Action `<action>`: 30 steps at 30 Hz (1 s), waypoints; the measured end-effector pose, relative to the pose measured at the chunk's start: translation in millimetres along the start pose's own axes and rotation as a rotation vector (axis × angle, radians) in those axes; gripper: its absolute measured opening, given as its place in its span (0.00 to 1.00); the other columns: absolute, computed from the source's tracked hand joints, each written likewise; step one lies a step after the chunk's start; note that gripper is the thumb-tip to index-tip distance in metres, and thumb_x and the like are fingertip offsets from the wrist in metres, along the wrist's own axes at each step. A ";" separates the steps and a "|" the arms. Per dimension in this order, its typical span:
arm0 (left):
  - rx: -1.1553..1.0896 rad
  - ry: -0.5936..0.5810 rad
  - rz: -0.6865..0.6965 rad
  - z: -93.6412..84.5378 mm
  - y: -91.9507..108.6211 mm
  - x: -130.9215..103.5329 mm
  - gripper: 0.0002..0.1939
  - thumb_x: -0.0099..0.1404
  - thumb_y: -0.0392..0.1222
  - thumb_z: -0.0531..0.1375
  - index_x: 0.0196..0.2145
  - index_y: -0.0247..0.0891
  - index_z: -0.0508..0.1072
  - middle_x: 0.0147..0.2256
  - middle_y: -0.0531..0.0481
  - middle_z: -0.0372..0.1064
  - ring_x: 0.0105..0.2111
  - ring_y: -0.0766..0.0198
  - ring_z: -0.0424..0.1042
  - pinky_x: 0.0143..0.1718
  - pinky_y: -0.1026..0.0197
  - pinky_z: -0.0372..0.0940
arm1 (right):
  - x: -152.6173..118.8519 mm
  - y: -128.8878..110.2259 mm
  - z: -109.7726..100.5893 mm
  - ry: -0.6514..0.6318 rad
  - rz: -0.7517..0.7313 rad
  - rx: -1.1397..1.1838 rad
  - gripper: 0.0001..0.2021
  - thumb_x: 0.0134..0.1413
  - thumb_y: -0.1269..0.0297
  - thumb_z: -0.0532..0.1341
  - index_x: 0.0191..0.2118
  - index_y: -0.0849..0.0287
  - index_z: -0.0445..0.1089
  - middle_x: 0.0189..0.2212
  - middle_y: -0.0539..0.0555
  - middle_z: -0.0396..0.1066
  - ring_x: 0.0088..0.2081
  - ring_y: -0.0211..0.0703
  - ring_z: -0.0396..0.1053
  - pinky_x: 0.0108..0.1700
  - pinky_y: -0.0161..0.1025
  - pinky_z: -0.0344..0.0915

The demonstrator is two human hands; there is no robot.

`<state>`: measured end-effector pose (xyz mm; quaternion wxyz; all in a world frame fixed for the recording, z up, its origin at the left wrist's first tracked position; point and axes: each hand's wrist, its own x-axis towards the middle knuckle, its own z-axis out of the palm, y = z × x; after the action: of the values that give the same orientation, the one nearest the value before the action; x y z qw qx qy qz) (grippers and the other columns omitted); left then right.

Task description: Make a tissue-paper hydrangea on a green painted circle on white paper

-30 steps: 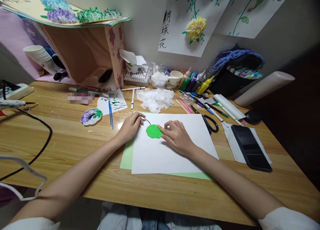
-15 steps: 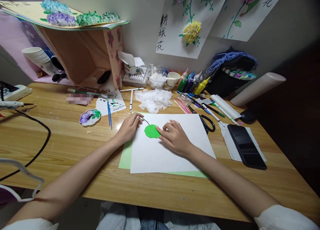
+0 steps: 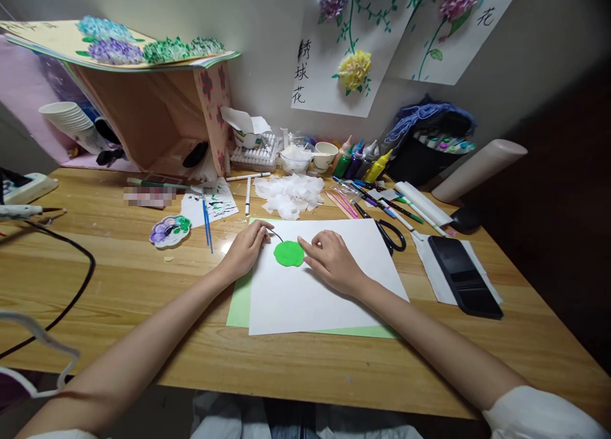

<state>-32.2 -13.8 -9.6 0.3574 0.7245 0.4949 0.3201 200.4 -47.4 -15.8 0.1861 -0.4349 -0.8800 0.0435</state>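
Fingers (image 3: 259,226) of the left hand (image 3: 245,249) pinch dark wire (image 3: 275,236); the right hand (image 3: 337,262), released, rests right of a green shape (image 3: 287,254).

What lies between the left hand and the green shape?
In the head view, a thin dark curved line runs between the left hand and the green shape, with white paper around it.

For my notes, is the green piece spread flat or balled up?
Spread flat: the green piece lies wide, wavy-edged on white paper.
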 end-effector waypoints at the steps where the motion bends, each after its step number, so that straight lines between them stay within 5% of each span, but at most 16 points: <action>1: 0.001 -0.003 0.002 0.1 -0.4 0.1 0.17 0.69 0.47 0.42 0.42 0.38 0.66 0.30 0.51 0.66 0.30 0.65 0.65 0.36 0.62 0.59 | -0.4 0.0 0.1 -0.002 -0.005 -0.001 0.22 0.61 0.54 0.49 0.57 0.59 0.62 0.35 0.58 0.63 0.39 0.47 0.56 0.45 0.47 0.57; 12: 0.040 -0.021 0.024 0.2 -3.2 1.1 0.17 0.69 0.48 0.42 0.42 0.38 0.66 0.29 0.51 0.67 0.32 0.63 0.66 0.38 0.62 0.58 | -2.0 -2.1 -1.0 0.005 -0.060 -0.044 0.22 0.60 0.55 0.51 0.55 0.59 0.64 0.33 0.57 0.65 0.38 0.47 0.57 0.49 0.50 0.54; 23: 0.024 -0.012 0.020 -0.7 -2.8 1.1 0.17 0.69 0.47 0.42 0.42 0.38 0.66 0.28 0.51 0.66 0.31 0.64 0.65 0.37 0.62 0.58 | -3.6 -2.9 -3.7 -0.069 -0.331 -0.044 0.20 0.59 0.55 0.52 0.53 0.56 0.66 0.33 0.56 0.66 0.39 0.46 0.58 0.50 0.48 0.55; 27: -0.132 -0.028 0.030 3.0 2.3 -1.4 0.16 0.69 0.48 0.43 0.43 0.38 0.65 0.27 0.53 0.65 0.26 0.68 0.63 0.32 0.64 0.59 | -3.3 -4.5 -4.2 0.031 -0.300 -0.008 0.21 0.60 0.59 0.52 0.58 0.56 0.61 0.34 0.56 0.66 0.38 0.46 0.60 0.47 0.48 0.58; 30: -0.361 -0.127 0.008 11.7 12.7 -6.9 0.16 0.68 0.51 0.46 0.45 0.38 0.62 0.28 0.53 0.66 0.22 0.70 0.61 0.26 0.65 0.60 | 2.5 -12.1 -5.3 0.177 -0.140 0.179 0.21 0.60 0.62 0.53 0.59 0.53 0.58 0.33 0.55 0.65 0.36 0.45 0.62 0.40 0.44 0.62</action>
<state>-18.5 -26.0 -6.0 0.5106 0.6695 0.4030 0.3587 192.0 -53.4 -7.3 0.3037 -0.3562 -0.8809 0.0701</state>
